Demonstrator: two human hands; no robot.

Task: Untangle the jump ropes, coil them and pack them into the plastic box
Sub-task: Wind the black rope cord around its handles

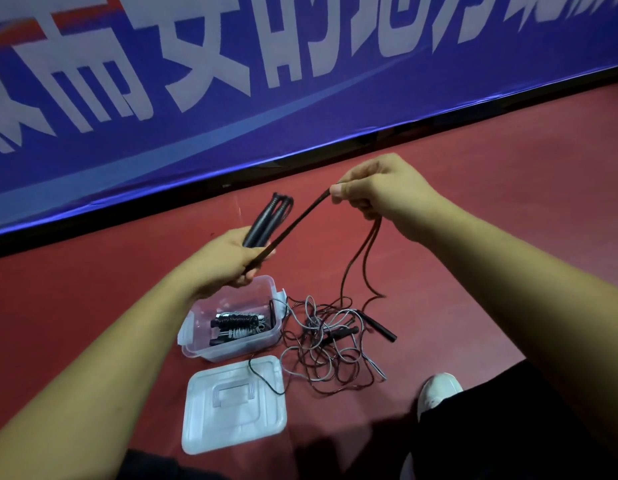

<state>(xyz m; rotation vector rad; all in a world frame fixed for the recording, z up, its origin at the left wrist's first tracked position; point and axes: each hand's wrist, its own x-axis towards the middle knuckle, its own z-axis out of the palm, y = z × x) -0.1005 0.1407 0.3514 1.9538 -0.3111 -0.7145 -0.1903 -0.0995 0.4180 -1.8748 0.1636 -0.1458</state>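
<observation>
the left hand (227, 258) grips two black handles (266, 220) above the open plastic box (231, 344), which already holds one coiled rope (236, 327). the right hand (376, 188) pinches the taut dark cord (293, 226); tangled ropes (331, 344) lie beside the box.

The place looks like an indoor sports hall. The floor (508, 174) is a smooth red sports surface, and along its edge stands a low blue barrier (231, 133) printed with large white Chinese characters. Tangled jump ropes (330, 344) lie on the floor near a white sports shoe (435, 389).
</observation>
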